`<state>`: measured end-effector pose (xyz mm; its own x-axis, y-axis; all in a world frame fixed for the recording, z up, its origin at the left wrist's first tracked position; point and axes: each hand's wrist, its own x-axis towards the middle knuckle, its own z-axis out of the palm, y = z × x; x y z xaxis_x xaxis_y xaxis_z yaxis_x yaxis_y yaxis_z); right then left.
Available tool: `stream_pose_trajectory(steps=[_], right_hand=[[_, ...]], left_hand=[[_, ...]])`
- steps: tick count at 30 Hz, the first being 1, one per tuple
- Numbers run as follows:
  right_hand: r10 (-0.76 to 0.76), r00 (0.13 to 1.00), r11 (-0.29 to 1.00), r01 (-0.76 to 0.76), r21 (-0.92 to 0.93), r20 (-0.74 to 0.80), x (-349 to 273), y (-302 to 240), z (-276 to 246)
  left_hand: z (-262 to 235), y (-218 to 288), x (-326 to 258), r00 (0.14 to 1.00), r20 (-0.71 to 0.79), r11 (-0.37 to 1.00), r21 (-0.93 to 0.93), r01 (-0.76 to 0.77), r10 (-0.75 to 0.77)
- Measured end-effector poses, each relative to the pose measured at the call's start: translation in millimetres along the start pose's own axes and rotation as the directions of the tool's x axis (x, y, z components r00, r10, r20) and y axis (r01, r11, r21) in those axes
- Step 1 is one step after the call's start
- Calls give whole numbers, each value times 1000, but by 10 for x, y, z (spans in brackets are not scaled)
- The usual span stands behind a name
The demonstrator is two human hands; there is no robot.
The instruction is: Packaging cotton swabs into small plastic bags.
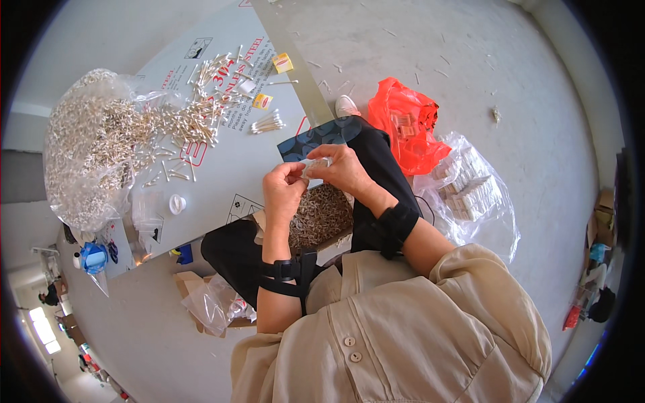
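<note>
A: What is worn at lower centre?
B: A beige shirt point(410, 329), bearing two round, pale buttons point(349, 341) and loose sleeves point(494, 289).
A: And mid-frame?
B: Black strapped bands point(393, 230), one about each forearm point(276, 243); plain black trousers point(232, 254) flank the centre.

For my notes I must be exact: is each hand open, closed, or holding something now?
Left hand: closed, pinching a small translucent item; its exact kind cannot be told.
Right hand: closed, holding the same item.
</note>
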<state>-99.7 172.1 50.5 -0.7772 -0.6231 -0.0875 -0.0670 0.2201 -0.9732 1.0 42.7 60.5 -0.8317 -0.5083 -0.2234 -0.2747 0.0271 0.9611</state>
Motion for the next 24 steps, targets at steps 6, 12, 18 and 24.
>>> stream_pose_trajectory(steps=[6, 12, 18, 24], right_hand=[[205, 969, 972, -218, 90, 137, 37, -123, -62], [220, 959, 967, -238, 85, 179, 106, -92, -69], [171, 973, 985, -171, -15, 152, 161, -47, -49], [230, 946, 969, -245, 41, 229, 163, -136, -110]], left_hand=[[47, -62, 2, 1000, -12, 1000, -8, -27, 27], [93, -64, -8, 998, -24, 997, -44, -64, 63], [108, -144, 11, 987, -30, 987, -19, -157, 156], [101, -117, 23, 990, -12, 990, -1, -141, 141]])
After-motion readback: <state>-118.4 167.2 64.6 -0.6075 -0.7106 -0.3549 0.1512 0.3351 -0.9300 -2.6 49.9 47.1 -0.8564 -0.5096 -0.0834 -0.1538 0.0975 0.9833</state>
